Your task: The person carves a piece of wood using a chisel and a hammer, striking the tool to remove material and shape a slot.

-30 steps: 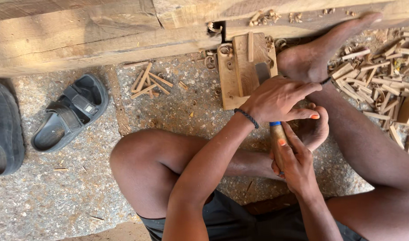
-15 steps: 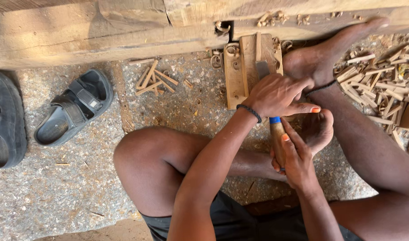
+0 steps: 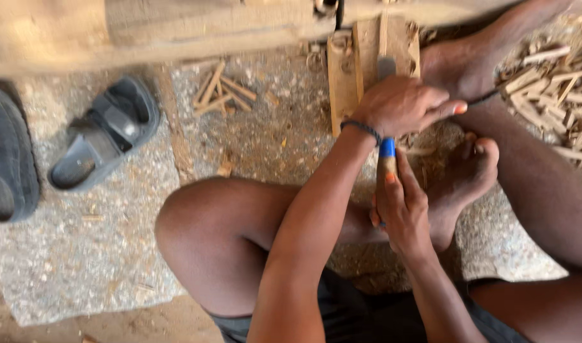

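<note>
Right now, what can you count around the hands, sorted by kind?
Grey sandals: 2
Hands, left hand and right hand: 2
Wooden-handled tool with blue band: 1
Wooden block: 1
Loose wood sticks: too many to count
Total counted: 6

A wooden-handled tool (image 3: 386, 166) with a blue band stood nearly upright, gripped just below a wooden block (image 3: 372, 60).
</note>
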